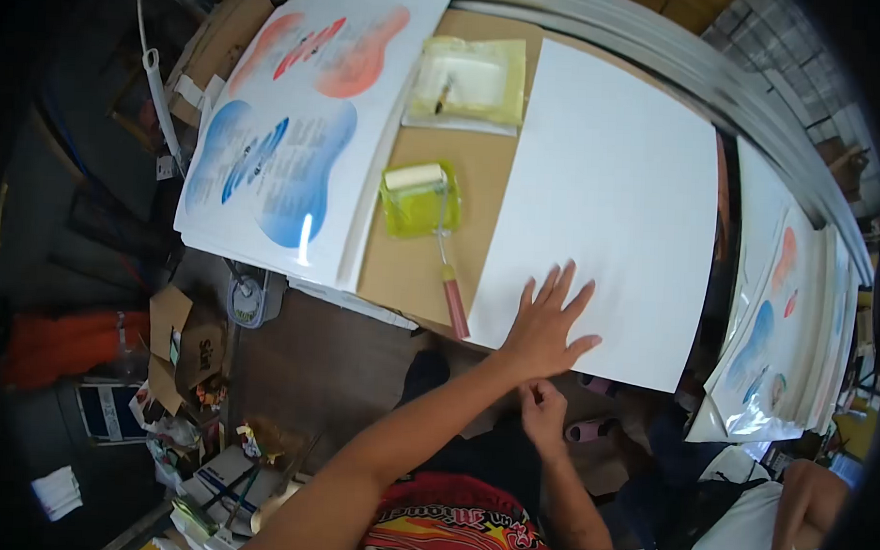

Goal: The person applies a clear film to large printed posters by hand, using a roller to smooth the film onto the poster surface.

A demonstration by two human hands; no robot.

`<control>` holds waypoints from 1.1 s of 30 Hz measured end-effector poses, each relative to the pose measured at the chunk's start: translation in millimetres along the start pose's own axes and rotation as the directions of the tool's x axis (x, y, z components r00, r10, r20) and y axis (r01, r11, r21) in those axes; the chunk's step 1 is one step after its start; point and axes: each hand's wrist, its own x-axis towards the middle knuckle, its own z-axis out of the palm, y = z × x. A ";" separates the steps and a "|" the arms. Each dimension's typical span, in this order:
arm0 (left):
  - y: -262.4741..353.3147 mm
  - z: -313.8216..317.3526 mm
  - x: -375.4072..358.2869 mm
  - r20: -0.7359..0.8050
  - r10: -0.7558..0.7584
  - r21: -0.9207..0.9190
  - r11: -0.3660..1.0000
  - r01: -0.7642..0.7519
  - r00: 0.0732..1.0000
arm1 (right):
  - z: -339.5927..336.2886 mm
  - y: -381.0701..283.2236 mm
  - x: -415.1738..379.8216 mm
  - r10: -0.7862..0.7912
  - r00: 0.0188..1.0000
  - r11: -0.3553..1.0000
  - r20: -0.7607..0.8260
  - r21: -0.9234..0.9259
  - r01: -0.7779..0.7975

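On the table [402, 264], a brown board top, the left hand [545, 327] lay flat w/ fingers spread, pressing the near-left corner of a big blank white sheet [608, 194]; grip released, palm down, nothing grasped. The sheet sat at a slight angle, covering the right half of the table, its near edge hanging over the table's front. The right hand [544, 410] was below that edge, just beside the left wrist, fingers curled in loosely; couldn't tell if it pinched anything.

Just left of the sheet lay a paint roller [446, 246], its white roll resting in a yellow-green tray [413, 211], reddish handle pointing toward the person and ending close to the left hand. Behind it, a yellowish plastic bag [471, 82] w/ something small inside.

Far left: a stack of printed posters [300, 125], red and blue shapes, glossy, overlapping the table's edge. Right side: more printed sheets [777, 326] leaning in a row. Lower right, another person's arm [810, 501] showed. Clutter of cardboard boxes [181, 344] on the floor at left.
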 end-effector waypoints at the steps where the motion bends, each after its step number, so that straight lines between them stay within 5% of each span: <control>1: 9.9 -12.0 -1.8 -0.099 0.026 -0.152 0.988 -0.041 0.995 | -1.4 -20.2 5.3 -0.127 0.975 0.991 -0.184 0.029 0.134; 2: 7.9 -18.3 -5.8 -0.194 0.037 -0.297 0.950 -0.094 0.980 | -1.1 -38.9 12.8 -0.241 0.900 0.962 -0.363 0.032 0.270; 3: -32.3 -129.0 -27.3 -0.320 0.024 -0.093 0.994 -0.056 0.947 | 87.4 -133.6 16.9 -0.311 0.873 0.944 -0.377 -0.016 0.329; 4: -62.2 -145.5 -32.8 -0.291 -0.252 -0.236 0.954 0.186 0.923 | 102.7 -166.7 35.0 -0.400 0.818 0.916 -0.413 -0.164 0.365; 6: -132.9 -155.5 -33.1 -0.387 -0.425 -0.146 0.904 0.401 0.818 | 107.1 -199.2 58.4 -0.507 0.775 0.845 -0.378 -0.393 0.361; 9: -185.7 -184.2 -27.7 -0.332 -0.560 0.019 0.801 0.599 0.759 | 132.4 -206.5 92.5 -0.361 0.881 0.887 -0.304 -0.403 0.224; 10: -205.6 -180.1 -25.2 -0.333 -0.554 0.083 0.789 0.609 0.763 | 133.5 -205.0 102.7 -0.254 0.939 0.917 -0.231 -0.366 0.158; 13: -240.7 -167.2 -26.4 -0.170 -0.656 0.080 0.734 0.674 0.735 | 137.5 -198.6 108.6 -0.324 0.921 0.916 -0.217 -0.316 0.248; 16: -242.6 -173.7 -15.9 -0.041 -0.726 -0.118 0.686 0.718 0.687 | 124.8 -186.7 123.1 -0.182 0.979 0.976 -0.090 0.105 0.191; 19: -242.3 -174.2 -22.7 -0.034 -0.747 -0.269 0.646 0.714 0.663 | 86.4 -217.0 102.9 -0.060 0.969 0.752 0.239 0.649 -0.114; 23: -228.4 -183.6 -14.0 0.013 -0.824 -0.600 0.447 0.663 0.566 | 59.3 -255.8 99.9 -0.234 0.947 0.837 0.220 0.541 0.081; 26: -237.8 -183.5 -8.9 0.065 -0.809 -0.677 0.394 0.622 0.584 | 30.0 -308.4 115.1 -0.163 0.902 0.873 0.400 0.485 -0.057; 31: -232.4 -194.6 -15.8 0.096 -0.784 -0.558 0.468 0.685 0.614 | -25.9 -327.1 118.5 -0.295 0.712 0.696 0.637 0.654 -0.297; 33: -229.1 -194.0 -18.1 0.098 -0.785 -0.553 0.468 0.689 0.612 | -37.1 -334.6 117.3 -0.307 0.792 0.707 0.528 0.683 -0.182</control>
